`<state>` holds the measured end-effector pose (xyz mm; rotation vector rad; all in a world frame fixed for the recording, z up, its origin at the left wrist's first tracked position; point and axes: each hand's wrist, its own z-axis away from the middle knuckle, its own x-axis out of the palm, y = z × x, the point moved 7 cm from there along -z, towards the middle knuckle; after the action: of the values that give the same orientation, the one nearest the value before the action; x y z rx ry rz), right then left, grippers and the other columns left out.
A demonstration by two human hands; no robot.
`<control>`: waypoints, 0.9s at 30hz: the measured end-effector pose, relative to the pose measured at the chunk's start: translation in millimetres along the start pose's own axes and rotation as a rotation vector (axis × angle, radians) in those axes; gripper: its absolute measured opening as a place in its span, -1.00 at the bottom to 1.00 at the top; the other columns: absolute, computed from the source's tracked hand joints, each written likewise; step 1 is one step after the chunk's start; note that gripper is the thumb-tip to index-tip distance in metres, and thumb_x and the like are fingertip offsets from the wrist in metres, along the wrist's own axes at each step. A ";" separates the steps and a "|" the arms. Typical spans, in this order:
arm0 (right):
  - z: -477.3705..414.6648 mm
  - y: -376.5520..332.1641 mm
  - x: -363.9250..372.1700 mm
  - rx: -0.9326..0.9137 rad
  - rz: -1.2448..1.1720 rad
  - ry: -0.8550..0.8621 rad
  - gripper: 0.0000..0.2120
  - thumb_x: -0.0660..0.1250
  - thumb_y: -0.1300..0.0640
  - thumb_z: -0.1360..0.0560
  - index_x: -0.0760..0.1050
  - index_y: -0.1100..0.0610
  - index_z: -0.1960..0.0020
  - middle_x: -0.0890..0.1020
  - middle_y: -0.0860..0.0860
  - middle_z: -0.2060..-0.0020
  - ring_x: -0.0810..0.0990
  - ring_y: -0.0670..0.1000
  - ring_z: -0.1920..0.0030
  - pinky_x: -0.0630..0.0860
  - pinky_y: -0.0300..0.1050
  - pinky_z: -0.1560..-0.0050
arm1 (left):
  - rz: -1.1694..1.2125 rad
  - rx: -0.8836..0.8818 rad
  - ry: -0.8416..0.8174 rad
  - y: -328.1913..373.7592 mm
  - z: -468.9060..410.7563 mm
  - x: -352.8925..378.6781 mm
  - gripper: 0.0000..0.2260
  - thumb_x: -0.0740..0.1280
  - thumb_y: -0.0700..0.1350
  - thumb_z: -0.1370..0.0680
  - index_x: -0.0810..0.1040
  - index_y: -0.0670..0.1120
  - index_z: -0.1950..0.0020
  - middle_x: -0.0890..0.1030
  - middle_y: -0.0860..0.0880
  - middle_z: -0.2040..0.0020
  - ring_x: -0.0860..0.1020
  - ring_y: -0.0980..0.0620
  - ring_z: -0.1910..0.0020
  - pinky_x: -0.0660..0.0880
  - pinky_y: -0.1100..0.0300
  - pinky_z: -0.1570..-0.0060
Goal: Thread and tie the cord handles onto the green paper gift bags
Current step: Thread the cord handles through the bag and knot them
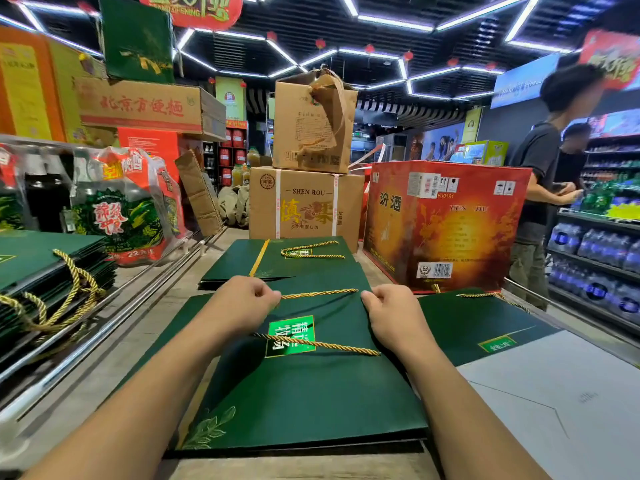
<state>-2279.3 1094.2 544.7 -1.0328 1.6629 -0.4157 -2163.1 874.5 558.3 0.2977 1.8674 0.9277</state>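
Flat dark-green paper gift bag point(311, 393): centre of bench point(145, 327), mouth toward 12 o'clock. Twisted gold cord handle point(320, 293): taut along the bag's top edge; left hand point(242, 303) fingers pinch its 9 o'clock end, right hand point(391, 313) fingers pinch its 3 o'clock end. Red cardboard carton point(446, 220): 2 o'clock.

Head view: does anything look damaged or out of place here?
Yes: the top cardboard box on the stack behind the bags is torn open, its ripped flap hanging down the front. The green bag being worked on looks undamaged.
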 end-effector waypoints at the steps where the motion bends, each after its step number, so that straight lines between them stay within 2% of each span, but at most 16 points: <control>1: 0.5 0.5 1.1 0.000 0.008 0.000 -0.59 0.26 0.04 -0.67 0.52 0.36 0.16 0.59 0.19 0.30 0.46 0.11 0.28 0.33 -0.04 0.28 | -0.013 0.017 -0.008 -0.1 2.5 0.8 -0.76 0.33 -0.02 -0.63 0.66 -0.14 0.11 0.54 0.00 0.32 0.44 0.06 0.33 0.36 0.20 0.30; 3: 0.6 0.9 3.6 -0.005 0.030 -0.004 -0.59 0.25 0.02 -0.67 0.50 0.33 0.19 0.61 0.19 0.28 0.47 0.11 0.28 0.35 -0.04 0.27 | -0.066 0.030 -0.034 -4.1 8.4 -1.3 -0.81 0.33 -0.03 -0.63 0.64 -0.09 0.10 0.59 0.05 0.26 0.53 0.11 0.28 0.44 0.23 0.27; 5: -0.4 1.0 7.0 -0.018 0.045 -0.013 -0.63 0.25 0.00 -0.67 0.55 0.26 0.15 0.64 0.12 0.25 0.57 0.13 0.20 0.51 -0.01 0.15 | -0.224 0.062 -0.023 -13.9 12.0 -6.8 -0.84 0.32 -0.02 -0.63 0.60 0.00 0.11 0.62 0.09 0.20 0.59 0.09 0.19 0.46 0.23 0.22; 7: 0.4 1.4 12.8 -0.015 0.048 -0.057 -0.72 0.26 -0.05 -0.65 0.61 0.14 0.01 0.70 0.03 0.14 0.64 0.10 0.08 0.61 0.07 -0.03 | -0.334 0.074 -0.009 -26.7 16.3 -13.4 -0.88 0.30 -0.02 -0.63 0.55 0.06 0.11 0.62 0.08 0.12 0.60 0.01 0.06 0.49 0.16 0.07; 9: 7.5 -1.7 16.9 0.008 0.076 -0.127 -0.72 0.28 -0.10 -0.63 0.58 0.05 -0.19 0.69 0.00 -0.07 0.64 0.09 -0.10 0.58 0.05 -0.16 | -0.443 0.069 -0.033 -39.6 24.3 -19.5 -0.92 0.28 0.03 -0.63 0.55 0.07 -0.04 0.61 0.00 -0.06 0.56 -0.06 -0.11 0.49 0.09 -0.12; 12: 20.2 -12.2 14.0 -0.063 0.269 -0.168 -0.54 0.27 -0.18 -0.62 0.45 0.07 -0.39 0.56 0.07 -0.31 0.50 0.14 -0.33 0.47 0.07 -0.33 | -0.708 -0.007 -0.107 -62.5 43.6 -33.5 -0.55 0.16 0.24 -0.65 0.40 0.01 -0.43 0.45 -0.08 -0.37 0.40 -0.11 -0.37 0.37 0.06 -0.36; 14: 40.4 -25.1 10.4 -0.130 0.380 -0.203 -0.41 0.18 -0.28 -0.62 0.37 0.10 -0.47 0.46 0.11 -0.39 0.36 0.16 -0.43 0.36 0.07 -0.43 | -0.792 -0.052 -0.130 -77.0 56.7 -43.8 -0.37 0.07 0.37 -0.60 0.32 -0.01 -0.52 0.38 -0.07 -0.49 0.33 -0.11 -0.47 0.30 0.02 -0.44; 15: 53.3 -28.9 13.5 -0.142 0.420 -0.278 -0.29 0.10 -0.39 -0.59 0.34 0.11 -0.51 0.42 0.11 -0.43 0.32 0.16 -0.47 0.33 0.08 -0.45 | -0.796 -0.071 -0.153 -83.2 64.4 -45.2 -0.30 0.02 0.42 -0.58 0.28 -0.02 -0.55 0.33 -0.07 -0.53 0.29 -0.10 -0.51 0.26 0.00 -0.48; 17: 83.1 -32.7 25.3 -0.148 0.495 -0.450 0.04 -0.16 -0.61 -0.38 0.29 0.10 -0.55 0.35 0.11 -0.51 0.24 0.18 -0.55 0.25 0.10 -0.52 | -0.759 -0.125 -0.212 -94.4 78.5 -40.0 -0.21 -0.07 0.46 -0.56 0.16 -0.02 -0.63 0.18 -0.09 -0.62 0.15 -0.09 -0.60 0.10 0.00 -0.56; 18: 94.2 -30.3 31.6 -0.152 0.556 -0.510 0.13 -0.24 -0.63 -0.30 0.22 0.08 -0.60 0.25 0.11 -0.59 0.13 0.18 -0.61 0.15 0.11 -0.58 | -0.733 -0.146 -0.219 -97.0 83.7 -36.4 -0.19 -0.11 0.47 -0.55 0.09 -0.02 -0.65 0.09 -0.10 -0.65 0.07 -0.08 -0.62 0.03 -0.01 -0.58; 20: 104.3 -23.0 38.8 -0.136 0.646 -0.560 0.02 -0.22 -0.58 -0.42 0.04 0.04 -0.68 0.02 0.09 -0.66 -0.08 0.15 -0.66 -0.07 0.10 -0.64 | -0.690 -0.149 -0.203 -100.9 87.4 -31.2 -0.16 -0.17 0.49 -0.53 0.02 -0.01 -0.67 0.01 -0.09 -0.66 -0.03 -0.07 -0.64 -0.03 -0.03 -0.59; 21: 105.1 -21.7 39.2 -0.133 0.660 -0.559 -0.05 -0.19 -0.55 -0.49 -0.01 0.04 -0.68 -0.02 0.09 -0.67 -0.12 0.14 -0.66 -0.11 0.09 -0.64 | -0.685 -0.143 -0.199 -102.9 87.6 -29.5 -0.13 -0.21 0.51 -0.51 0.00 -0.01 -0.67 0.00 -0.08 -0.66 -0.05 -0.07 -0.64 -0.03 -0.05 -0.59; 24: 106.1 -20.8 41.5 -0.132 0.712 -0.571 -0.11 -0.18 -0.50 -0.55 -0.06 0.05 -0.69 -0.04 0.10 -0.67 -0.13 0.16 -0.66 -0.14 0.10 -0.64 | -0.682 -0.136 -0.206 -111.7 84.7 -26.4 0.06 -0.35 0.56 -0.31 0.02 -0.01 -0.67 0.03 -0.08 -0.66 -0.05 -0.09 -0.64 -0.01 -0.10 -0.58; 27: 107.6 -23.5 40.0 -0.137 0.713 -0.567 -0.13 -0.16 -0.47 -0.58 -0.02 0.07 -0.68 0.00 0.13 -0.66 -0.09 0.17 -0.65 -0.10 0.10 -0.63 | -0.667 -0.147 -0.163 -111.1 84.1 -28.3 -0.05 -0.24 0.54 -0.43 0.07 -0.03 -0.65 0.05 -0.09 -0.66 -0.02 -0.11 -0.63 0.02 -0.12 -0.57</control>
<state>-2173.4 1073.3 498.9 -0.5155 1.4218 0.4313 -2056.5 822.7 479.9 -0.3195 1.5758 0.5508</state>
